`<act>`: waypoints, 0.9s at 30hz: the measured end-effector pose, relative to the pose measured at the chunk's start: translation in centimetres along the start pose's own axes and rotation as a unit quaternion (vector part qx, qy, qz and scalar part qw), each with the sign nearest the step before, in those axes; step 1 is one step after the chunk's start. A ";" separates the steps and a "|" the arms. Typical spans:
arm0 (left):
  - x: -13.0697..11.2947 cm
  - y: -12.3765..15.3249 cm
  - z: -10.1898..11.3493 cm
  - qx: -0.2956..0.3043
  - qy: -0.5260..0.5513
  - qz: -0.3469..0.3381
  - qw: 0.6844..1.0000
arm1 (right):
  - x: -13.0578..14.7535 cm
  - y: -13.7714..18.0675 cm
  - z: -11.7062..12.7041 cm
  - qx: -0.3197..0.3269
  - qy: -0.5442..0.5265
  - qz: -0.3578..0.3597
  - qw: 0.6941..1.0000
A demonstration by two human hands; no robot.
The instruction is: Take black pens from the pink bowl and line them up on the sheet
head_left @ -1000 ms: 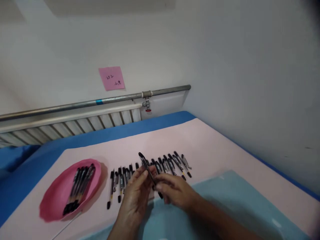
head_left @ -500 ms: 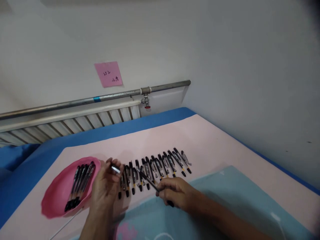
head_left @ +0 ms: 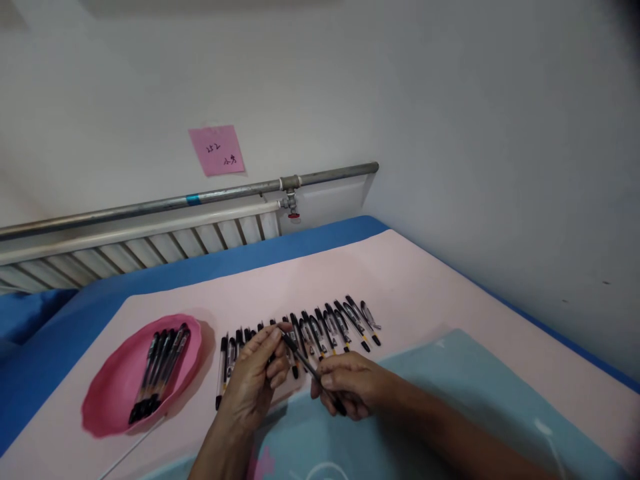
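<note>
In my right hand [head_left: 350,383] I hold a slim dark pen [head_left: 304,357] slanting up to the left, fingers wrapped round its lower part. My left hand [head_left: 257,363] is closed at the pen's upper end, thumb and forefinger pinching there. A small dark piece shows among the left fingers, mostly hidden. Just beyond both hands lies a row of disassembled pens [head_left: 327,327], black and clear parts with small pointed tips beside them. The left hand covers part of this row.
A pink scalloped bowl [head_left: 107,387] at the left holds several black pens [head_left: 159,370]. A white cord [head_left: 133,448] lies in front of it. A light blue cloth [head_left: 430,373] covers the near side of the pink table surface [head_left: 400,287]. A radiator [head_left: 150,250] and pipe run along the wall.
My left hand has moved right from near the bowl to the upper end of the pen, uncovering pens at the row's left end. The right hand stays almost in place, holding the pen.
</note>
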State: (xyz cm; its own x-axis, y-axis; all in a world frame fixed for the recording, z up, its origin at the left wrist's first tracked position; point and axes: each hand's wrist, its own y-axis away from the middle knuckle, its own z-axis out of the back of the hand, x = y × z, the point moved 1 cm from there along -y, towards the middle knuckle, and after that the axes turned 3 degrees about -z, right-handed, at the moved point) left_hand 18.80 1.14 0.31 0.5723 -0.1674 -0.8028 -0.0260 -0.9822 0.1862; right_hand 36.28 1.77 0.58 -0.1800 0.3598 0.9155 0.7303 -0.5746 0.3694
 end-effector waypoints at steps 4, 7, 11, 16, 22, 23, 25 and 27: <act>0.1 0.0 0.1 -0.022 -0.017 -0.025 0.999 | -0.3 -0.2 -0.1 -0.026 0.000 0.014 1.000; 0.1 0.0 0.0 -0.033 -0.019 -0.035 0.999 | -0.6 -0.3 -0.1 -0.061 -0.014 0.029 0.998; -0.2 -0.1 0.0 -0.048 -0.010 -0.038 0.998 | -0.8 -0.5 -0.2 -0.010 -0.042 0.059 0.997; -0.3 -0.2 -0.1 -0.060 -0.025 -0.050 0.997 | -0.9 -0.7 0.1 -0.056 -0.064 0.061 0.994; -0.2 0.0 -0.2 -0.043 -0.026 -0.057 0.997 | -0.5 -0.5 -0.5 -0.013 -0.141 0.013 0.990; -0.3 0.0 -0.2 -0.040 -0.027 -0.058 0.997 | -0.5 -0.5 -0.5 -0.001 -0.137 0.008 0.991; -0.3 0.0 -0.2 -0.041 -0.032 -0.061 0.997 | -0.6 -0.5 -0.3 -0.024 -0.117 0.019 0.993; -0.3 0.0 -0.3 -0.049 -0.034 -0.067 0.996 | -0.6 -0.6 -0.2 -0.077 -0.106 0.045 0.990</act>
State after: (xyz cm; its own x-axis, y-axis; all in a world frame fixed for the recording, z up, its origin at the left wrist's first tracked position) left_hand 18.84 1.19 0.73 0.5087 -0.0446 -0.8598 0.1284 -0.9835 0.1270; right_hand 35.83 1.77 -0.14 0.0365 0.4390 0.8977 0.6250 -0.7110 0.3223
